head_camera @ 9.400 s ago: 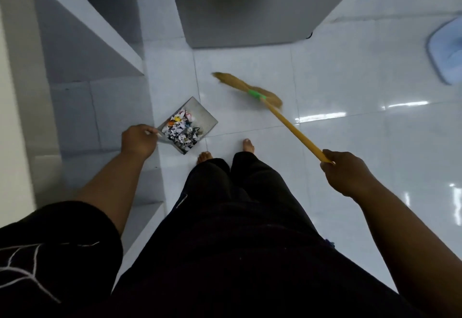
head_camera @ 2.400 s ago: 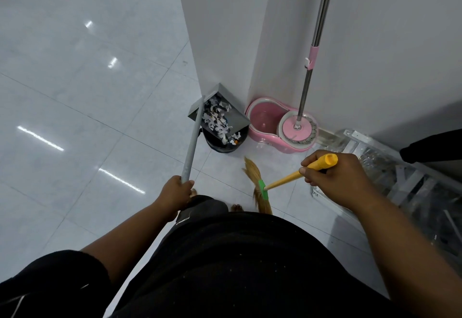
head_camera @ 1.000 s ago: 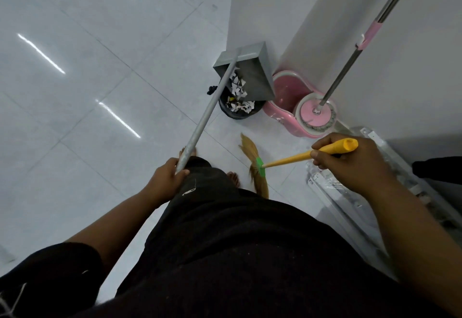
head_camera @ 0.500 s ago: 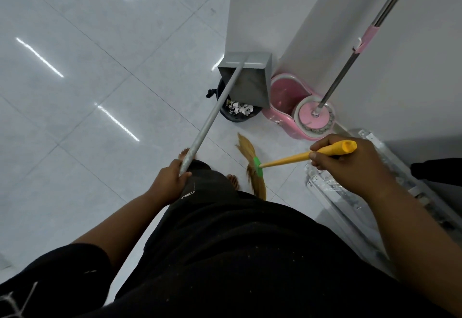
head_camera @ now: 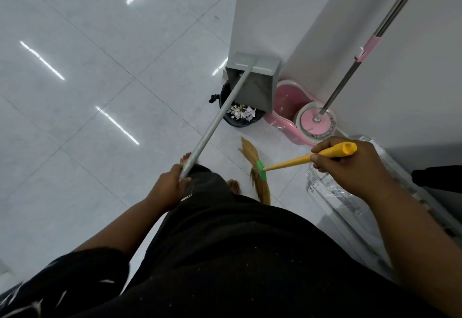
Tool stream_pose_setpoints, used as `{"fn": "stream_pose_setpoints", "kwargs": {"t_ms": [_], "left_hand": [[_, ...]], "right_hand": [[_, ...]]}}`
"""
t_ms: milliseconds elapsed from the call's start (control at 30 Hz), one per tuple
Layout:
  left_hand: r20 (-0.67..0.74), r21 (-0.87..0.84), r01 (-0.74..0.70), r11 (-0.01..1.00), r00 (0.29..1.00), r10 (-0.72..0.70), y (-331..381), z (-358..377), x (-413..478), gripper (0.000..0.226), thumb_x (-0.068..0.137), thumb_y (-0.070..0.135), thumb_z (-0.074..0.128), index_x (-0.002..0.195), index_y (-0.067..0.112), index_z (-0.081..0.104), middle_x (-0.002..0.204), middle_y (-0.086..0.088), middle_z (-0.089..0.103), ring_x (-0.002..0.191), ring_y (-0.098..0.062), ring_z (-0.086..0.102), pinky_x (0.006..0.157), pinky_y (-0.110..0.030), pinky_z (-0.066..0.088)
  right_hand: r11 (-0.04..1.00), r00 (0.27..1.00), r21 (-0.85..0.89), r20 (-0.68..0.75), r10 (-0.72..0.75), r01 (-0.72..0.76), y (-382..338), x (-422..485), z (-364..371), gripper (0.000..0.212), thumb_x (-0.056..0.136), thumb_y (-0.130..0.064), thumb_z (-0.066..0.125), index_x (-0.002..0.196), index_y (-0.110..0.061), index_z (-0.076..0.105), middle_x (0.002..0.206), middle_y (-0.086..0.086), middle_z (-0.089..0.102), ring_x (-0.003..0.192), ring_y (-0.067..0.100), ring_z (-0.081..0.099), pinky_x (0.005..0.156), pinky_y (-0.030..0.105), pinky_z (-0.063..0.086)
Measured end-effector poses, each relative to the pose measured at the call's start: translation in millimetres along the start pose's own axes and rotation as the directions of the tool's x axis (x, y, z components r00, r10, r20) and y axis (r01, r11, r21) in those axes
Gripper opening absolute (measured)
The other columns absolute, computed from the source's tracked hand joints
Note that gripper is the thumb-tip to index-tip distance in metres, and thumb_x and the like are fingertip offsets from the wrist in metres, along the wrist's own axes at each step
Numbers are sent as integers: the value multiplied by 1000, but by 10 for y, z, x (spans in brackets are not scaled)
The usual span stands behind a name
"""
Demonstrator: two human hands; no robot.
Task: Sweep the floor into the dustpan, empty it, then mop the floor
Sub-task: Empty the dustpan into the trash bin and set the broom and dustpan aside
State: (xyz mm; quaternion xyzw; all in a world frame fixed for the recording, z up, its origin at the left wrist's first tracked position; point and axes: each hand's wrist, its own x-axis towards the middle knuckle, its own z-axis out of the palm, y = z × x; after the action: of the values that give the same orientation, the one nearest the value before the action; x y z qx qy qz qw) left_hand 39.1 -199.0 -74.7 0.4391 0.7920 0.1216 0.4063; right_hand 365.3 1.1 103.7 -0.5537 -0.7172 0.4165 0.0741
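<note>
Right hand (head_camera: 355, 170) grasps broom (head_camera: 287, 163), left hand (head_camera: 170, 185) grasps dustpan (head_camera: 257, 87); we advise holding it steep over the wastebin (head_camera: 238, 124).

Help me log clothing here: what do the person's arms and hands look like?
The left hand and the right hand are bare: no gloves, rings or watch show. Both forearms are uncovered. The left arm has a black short sleeve with thin white line markings; no right sleeve is in view.
</note>
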Motion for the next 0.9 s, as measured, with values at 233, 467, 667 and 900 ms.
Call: {"fn": "stream_pose_setpoints", "kwargs": {"t_ms": [233, 467, 667, 900], "left_hand": [[-8, 54, -26, 998, 1000, 27, -155, -57, -124, 37, 95, 28, 57, 126, 9, 48, 85, -3, 62, 67, -15, 54, 57, -26, 38], [-35, 78, -2, 997, 999, 5, -346, -187, -319, 36, 94, 30, 57, 123, 11, 49, 73, 9, 53, 60, -7, 50, 51, -19, 34], [0, -21, -36, 999, 999, 36, 79, -65, 117, 40, 97, 25, 54, 132, 9, 44, 97, -11, 64, 79, -23, 58, 66, -30, 42], [-17, 95, 2, 995, 1000, 0, -395, -216, -349, 33, 94, 30, 58, 121, 13, 49, 71, 9, 53, 60, -10, 51, 51, -23, 35]], "right_hand": [[1000, 1000, 19, -7, 0, 0, -34, 40, 17, 13, 78, -19, 75, 83, -30, 71, 69, -5, 73, 65, 11, 71, 65, 37, 60], [999, 1000, 43, -29, -3, 4, -86, 41, -2, 14, 78, -17, 75, 83, -29, 71, 69, -4, 73, 65, 12, 71, 64, 33, 58], [999, 1000, 38, -25, 7, -6, -120, 60, 75, 13, 78, -16, 75, 83, -28, 71, 69, -4, 73, 65, 13, 72, 67, 37, 59], [1000, 1000, 16, -30, 0, 1, -144, 95, 59, 12, 79, -17, 74, 84, -27, 71, 68, -6, 72, 64, 10, 71, 64, 31, 59]]}}
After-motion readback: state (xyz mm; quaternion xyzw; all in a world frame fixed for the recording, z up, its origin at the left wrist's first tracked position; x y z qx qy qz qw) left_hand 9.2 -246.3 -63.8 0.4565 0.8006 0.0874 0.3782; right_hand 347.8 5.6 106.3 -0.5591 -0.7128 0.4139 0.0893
